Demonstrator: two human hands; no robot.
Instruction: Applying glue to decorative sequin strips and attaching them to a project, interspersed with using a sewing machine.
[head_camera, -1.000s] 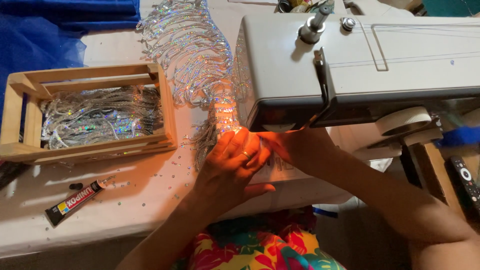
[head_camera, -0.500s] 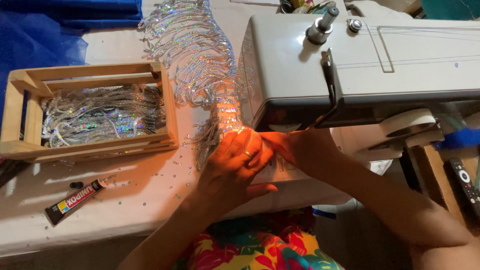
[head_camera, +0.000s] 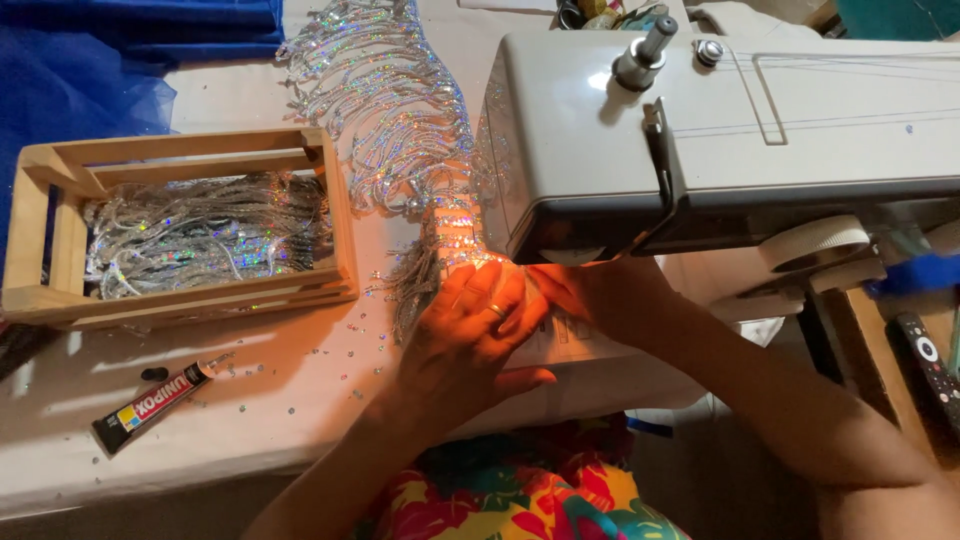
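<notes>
A white sewing machine (head_camera: 740, 130) stands on the table, its lamp lighting my hands orange. My left hand (head_camera: 470, 330) lies flat on a strip of shiny silver sequin fringe (head_camera: 390, 130) just in front of the needle area, a ring on one finger. My right hand (head_camera: 600, 300) rests beside it under the machine head, fingers pressing the same strip. The needle and the fabric under my fingers are hidden. The sewn fringe trails away behind the machine toward the top of the view.
A wooden crate (head_camera: 50, 220) at the left holds more silver fringe strands (head_camera: 200, 240). A glue tube (head_camera: 150, 408) and loose sequins lie on the white table cover near the front edge. Blue tulle (head_camera: 70, 90) sits far left; a remote control (head_camera: 925, 365) lies at the right.
The view has shifted slightly. Both hands stay on the fringe at the needle, with only small finger movement.
</notes>
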